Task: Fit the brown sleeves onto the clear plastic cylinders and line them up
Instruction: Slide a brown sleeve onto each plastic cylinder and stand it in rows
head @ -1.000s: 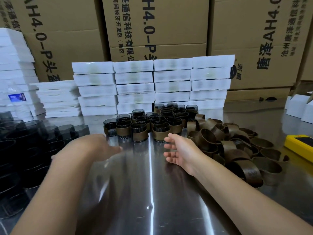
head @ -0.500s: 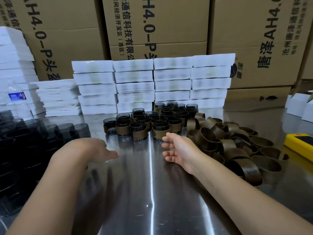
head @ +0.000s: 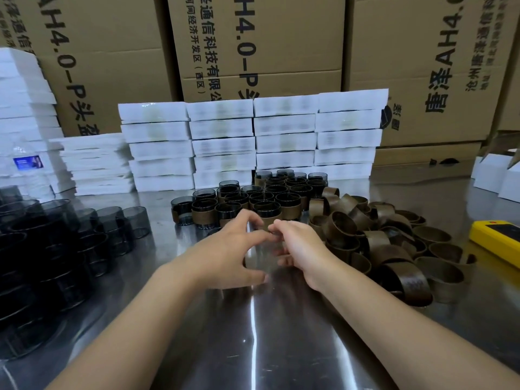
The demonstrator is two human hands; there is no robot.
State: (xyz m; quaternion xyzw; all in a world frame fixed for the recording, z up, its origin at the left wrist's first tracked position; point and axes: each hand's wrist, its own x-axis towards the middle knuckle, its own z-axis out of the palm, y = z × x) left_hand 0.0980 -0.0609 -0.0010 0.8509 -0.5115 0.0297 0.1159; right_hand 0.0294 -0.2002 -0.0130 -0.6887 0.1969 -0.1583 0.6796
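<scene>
Seemingly between pieces: both hands, left (head: 228, 250) and right (head: 299, 249), meet fingertip to fingertip, cupped loosely around nothing visible, before the finished rows (head: 253, 201). Next needs a bare cylinder (head: 118, 226) (left) and a sleeve (head: 394, 249) from the right heap. Near tabletop (head: 253, 347) lies open.

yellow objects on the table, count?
1. A single yellow device lies at the table's right edge, beyond the pile of brown sleeves. It is partly cut off by the frame.
</scene>
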